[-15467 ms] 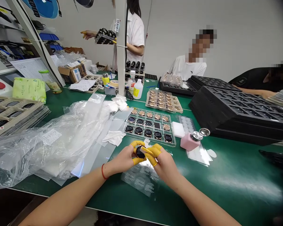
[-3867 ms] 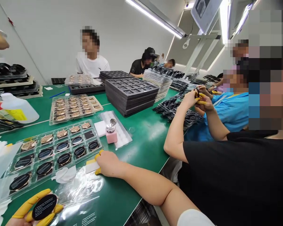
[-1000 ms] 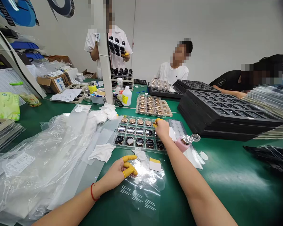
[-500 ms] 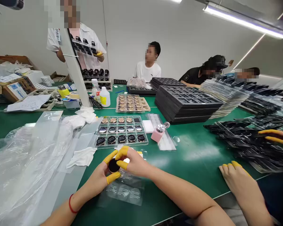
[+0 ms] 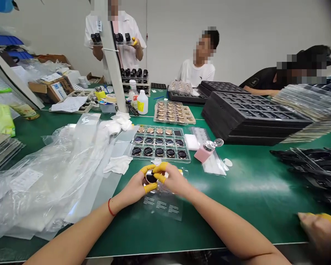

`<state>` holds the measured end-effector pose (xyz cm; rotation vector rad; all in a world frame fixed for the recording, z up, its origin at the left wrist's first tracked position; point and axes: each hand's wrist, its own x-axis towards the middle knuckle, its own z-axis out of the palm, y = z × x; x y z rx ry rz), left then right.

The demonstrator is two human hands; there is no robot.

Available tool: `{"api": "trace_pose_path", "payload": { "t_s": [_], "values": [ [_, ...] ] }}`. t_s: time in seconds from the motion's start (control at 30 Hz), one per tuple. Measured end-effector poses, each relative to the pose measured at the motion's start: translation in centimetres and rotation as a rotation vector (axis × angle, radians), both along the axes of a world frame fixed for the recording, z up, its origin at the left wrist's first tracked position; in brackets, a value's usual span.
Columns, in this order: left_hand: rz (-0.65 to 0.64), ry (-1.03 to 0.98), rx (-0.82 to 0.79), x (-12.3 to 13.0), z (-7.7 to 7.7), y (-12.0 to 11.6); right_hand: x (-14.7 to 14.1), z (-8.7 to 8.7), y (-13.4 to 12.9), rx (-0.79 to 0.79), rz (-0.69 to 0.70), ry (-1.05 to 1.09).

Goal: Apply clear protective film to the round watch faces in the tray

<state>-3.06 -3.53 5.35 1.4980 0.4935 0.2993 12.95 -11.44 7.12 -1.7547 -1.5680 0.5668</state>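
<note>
My left hand (image 5: 136,187), in yellow finger cots, grips a round black watch face (image 5: 150,178) with a gold-coloured rim by its edges. Over its right side, my right hand (image 5: 175,179) has cotted thumb and fingertips pinched together against the face; whatever lies between them is too small to make out. Beneath both hands, a clear film sheet (image 5: 165,208) with white print lies on the green table (image 5: 223,221). Just beyond them sits a clear tray (image 5: 160,159) holding several watch faces, some black and some gold-coloured. A crumpled white cloth (image 5: 118,165) is left of my hands.
A pink pump bottle (image 5: 202,154) and a white pad (image 5: 191,142) stand right of the tray. Black foam trays (image 5: 231,125) are stacked behind. Plastic bags (image 5: 57,184) cover the left side. A co-worker's hand (image 5: 318,228) rests at right; other people are across the table.
The view has swung left, so things sit farther right in the picture. Both hands stay at the watch face, which now shows a bright reflection. The person at back left has raised the tray of watches.
</note>
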Motion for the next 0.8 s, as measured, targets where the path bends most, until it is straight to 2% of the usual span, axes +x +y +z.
{"api": "trace_pose_path", "payload": {
  "t_s": [0.1,0.17,0.3,0.4,0.47,0.53,0.63,0.7,0.8],
  "values": [
    [0.015,0.032,-0.005,-0.3,-0.1,0.3,1.7,-0.8,1.5,0.047,-0.132,-0.156],
    [0.005,0.031,0.008,-0.4,-0.1,0.4,2.3,-1.8,2.4,0.046,-0.133,-0.266],
    [-0.004,0.022,0.01,-0.4,0.0,0.3,2.7,-3.1,3.2,0.006,-0.105,-0.339],
    [0.033,0.067,0.024,-0.4,0.2,0.2,2.6,-2.3,2.2,-0.004,-0.095,-0.342],
    [0.055,0.075,0.03,-0.4,0.2,0.3,1.9,-1.1,1.0,0.062,-0.076,-0.3],
    [0.052,0.049,0.037,-0.4,0.3,0.3,0.5,-0.3,-0.1,0.192,0.012,-0.26],
    [0.028,0.021,0.147,-0.4,0.5,0.3,-2.0,-0.3,-0.8,0.356,0.187,-0.313],
    [0.014,0.015,0.216,-0.3,0.6,0.1,-2.8,-0.8,-0.4,0.408,0.182,-0.37],
    [0.009,-0.018,0.127,-0.2,0.7,-0.1,-2.3,-1.4,0.4,0.444,0.073,-0.374]
  ]
}}
